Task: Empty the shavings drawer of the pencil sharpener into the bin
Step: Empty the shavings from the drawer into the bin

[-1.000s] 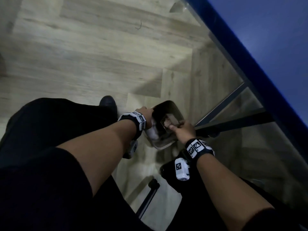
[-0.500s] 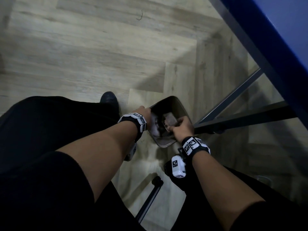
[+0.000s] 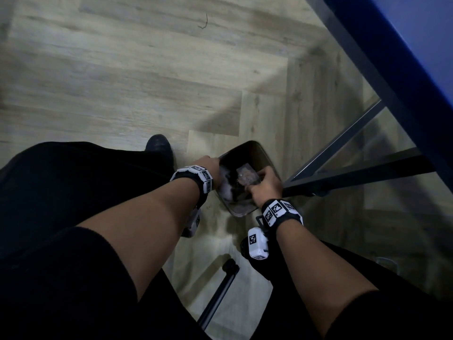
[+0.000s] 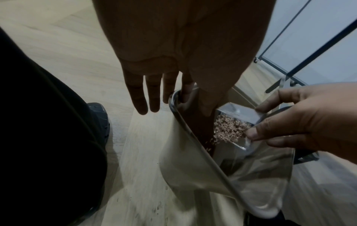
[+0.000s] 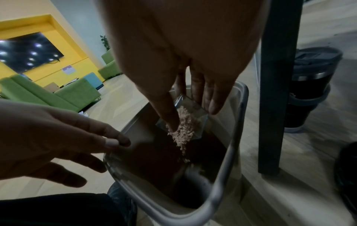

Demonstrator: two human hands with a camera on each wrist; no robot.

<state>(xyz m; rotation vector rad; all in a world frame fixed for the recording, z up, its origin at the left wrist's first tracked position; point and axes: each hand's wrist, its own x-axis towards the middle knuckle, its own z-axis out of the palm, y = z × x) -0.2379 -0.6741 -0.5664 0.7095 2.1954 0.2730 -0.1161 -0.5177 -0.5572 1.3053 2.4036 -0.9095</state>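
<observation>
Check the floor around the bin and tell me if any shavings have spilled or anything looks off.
Dark specks dot the floor beside the bin; too blurred to confirm as shavings. The shavings themselves pour from the clear drawer, tilted in the right hand, straight inside the rim. The left hand touches the rim. Nothing else stands out.

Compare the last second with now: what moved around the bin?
The right hand has edged the clear drawer a little further over the bin; shavings spill from it now. The left hand stays on the bin's rim, and the bin stays put.
</observation>
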